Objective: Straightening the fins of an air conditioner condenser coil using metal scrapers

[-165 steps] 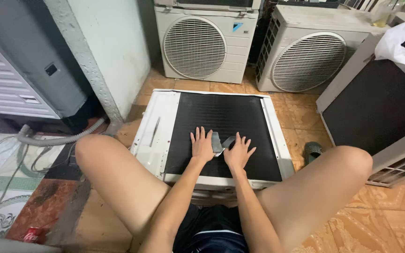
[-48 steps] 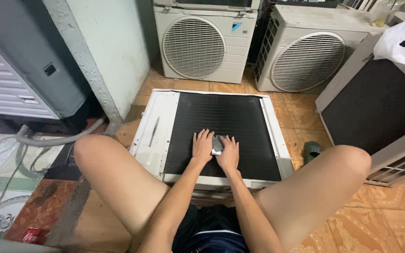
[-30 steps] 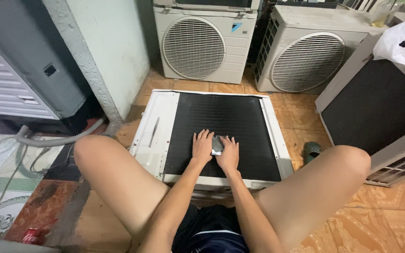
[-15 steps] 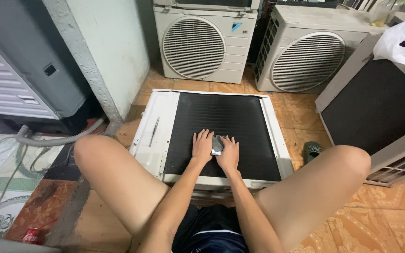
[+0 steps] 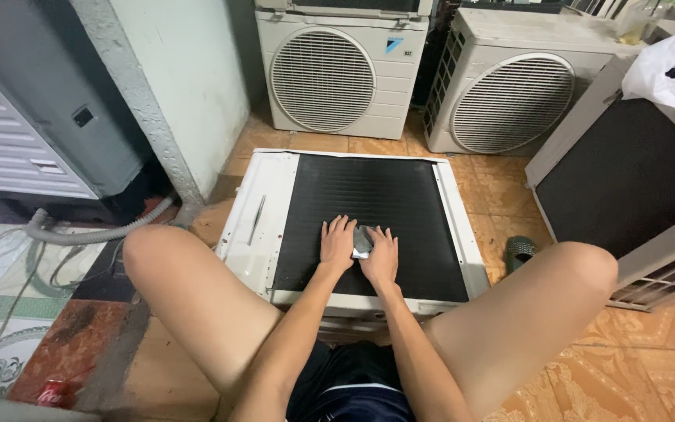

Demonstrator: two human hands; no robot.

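A white air-conditioner unit (image 5: 263,234) lies flat on the floor between my bare legs, its black finned coil (image 5: 376,187) facing up. Both of my hands rest side by side on the near part of the coil. My left hand (image 5: 337,244) lies flat on the fins with its fingers spread. My right hand (image 5: 382,256) sits just to its right, fingers over a small grey metal piece (image 5: 362,241) wedged between the two hands. Whether the left hand also grips the piece is unclear.
Two upright white outdoor units with round fan grilles (image 5: 323,69) (image 5: 513,90) stand behind the coil. A larger unit (image 5: 626,180) with white cloth on top is at right. A grey hose (image 5: 87,234) and a red can (image 5: 55,393) lie at left, by a wall corner (image 5: 158,101).
Since the earliest frame my right hand has slid left, closing up against my left hand and the grey piece. Over the last second nothing has visibly moved.
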